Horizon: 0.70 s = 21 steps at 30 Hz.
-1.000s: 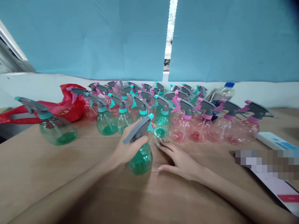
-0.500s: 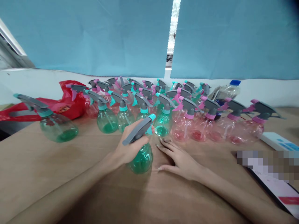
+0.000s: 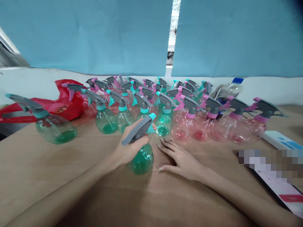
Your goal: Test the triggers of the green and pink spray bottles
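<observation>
The left hand (image 3: 126, 149) is clamped round the neck of a green trigger spray bottle (image 3: 142, 160) over the middle of the table (image 3: 175, 201), well in from its left edge. Just beside it, the right hand (image 3: 183, 159) lies palm down, fingers spread. Green and pink spray bottles (image 3: 200, 132) crowd toward the table's back edge; a red plastic bag (image 3: 71, 105) lies near the back left corner. Blue print on a white box (image 3: 274, 138) at the right is too small to read.
</observation>
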### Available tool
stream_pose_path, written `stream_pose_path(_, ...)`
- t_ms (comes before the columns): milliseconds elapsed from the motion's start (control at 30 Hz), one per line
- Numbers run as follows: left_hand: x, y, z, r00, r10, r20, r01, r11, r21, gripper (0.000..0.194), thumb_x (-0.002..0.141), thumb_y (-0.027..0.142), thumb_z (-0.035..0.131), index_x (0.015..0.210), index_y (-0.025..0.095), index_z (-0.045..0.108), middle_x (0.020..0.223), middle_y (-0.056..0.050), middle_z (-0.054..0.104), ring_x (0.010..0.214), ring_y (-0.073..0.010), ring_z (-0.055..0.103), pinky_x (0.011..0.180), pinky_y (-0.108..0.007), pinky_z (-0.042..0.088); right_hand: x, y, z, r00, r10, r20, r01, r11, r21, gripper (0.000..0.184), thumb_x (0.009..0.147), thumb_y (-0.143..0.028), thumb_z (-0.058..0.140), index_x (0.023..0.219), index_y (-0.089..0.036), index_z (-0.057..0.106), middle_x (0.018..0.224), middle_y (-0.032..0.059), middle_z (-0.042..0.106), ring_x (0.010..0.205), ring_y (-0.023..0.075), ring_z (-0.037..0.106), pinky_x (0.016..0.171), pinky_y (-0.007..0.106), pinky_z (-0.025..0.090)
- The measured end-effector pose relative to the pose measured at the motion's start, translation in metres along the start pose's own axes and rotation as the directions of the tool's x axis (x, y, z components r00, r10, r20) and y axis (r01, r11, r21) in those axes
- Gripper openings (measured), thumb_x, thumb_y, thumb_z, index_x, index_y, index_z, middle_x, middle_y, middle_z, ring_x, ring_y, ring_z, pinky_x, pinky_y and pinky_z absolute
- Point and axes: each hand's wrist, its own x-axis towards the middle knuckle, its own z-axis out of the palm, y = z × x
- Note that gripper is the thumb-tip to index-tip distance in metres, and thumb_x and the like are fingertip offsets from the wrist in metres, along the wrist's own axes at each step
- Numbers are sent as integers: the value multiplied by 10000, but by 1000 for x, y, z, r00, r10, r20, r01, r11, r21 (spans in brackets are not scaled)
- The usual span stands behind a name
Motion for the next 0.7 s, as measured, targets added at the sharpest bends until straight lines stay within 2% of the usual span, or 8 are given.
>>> stream_pose_path(167, -1, 2, 0, 998, -6, 59, 15, 988, -154, 334, 728, 259, 561, 1050, 256, 651, 986, -27, 694, 805, -208, 628, 769, -344, 506, 0, 1, 0, 1000, -9, -10, 9, 1000, 11, 796, 824, -668, 522, 1460, -213, 373, 1522, 121, 354, 1418, 309, 275, 1139, 540, 267)
stream_pose_path(267, -3, 3, 1, 998, -32, 58, 42, 983, -180, 382, 734, 272, 571, 1108, 261, 645, 997, -41, 709, 890, -239, 644, 786, -357, 519, 0, 1, 0, 1000, 3, 3, -3, 1000, -2, 814, 821, -682, 512, 1459, -195, 376, 1530, 123, 336, 1422, 303, 265, 1145, 522, 262)
stream_pose_path(367, -4, 2, 1, 996, -51, 68, 62, 982, -176, 432, 744, 273, 566, 1172, 266, 621, 981, -42, 718, 883, -246, 658, 785, -373, 529, 1, 1, 0, 1000, 10, 20, -10, 1000, -13, 831, 819, -698, 494, 1453, -172, 385, 1537, 132, 314, 1425, 302, 259, 1147, 515, 260)
stream_pose_path(500, -3, 1, -1, 995, -23, 94, 40, 983, -177, 414, 753, 260, 560, 1160, 275, 635, 1056, -57, 707, 886, -249, 664, 789, -376, 534, 1, 1, 0, 1000, 6, 11, -6, 1000, -11, 818, 822, -692, 497, 1444, -169, 400, 1531, 134, 325, 1423, 299, 265, 1151, 511, 253)
stream_pose_path(700, 1, 3, -1, 995, 22, 99, -3, 982, -191, 358, 741, 256, 567, 1085, 271, 666, 1156, -44, 672, 1077, -275, 610, 923, -397, 502, 0, 1, 1, 1000, 4, -7, -3, 1000, 13, 777, 841, -662, 502, 1456, -204, 379, 1535, 120, 319, 1416, 303, 280, 1138, 533, 273)
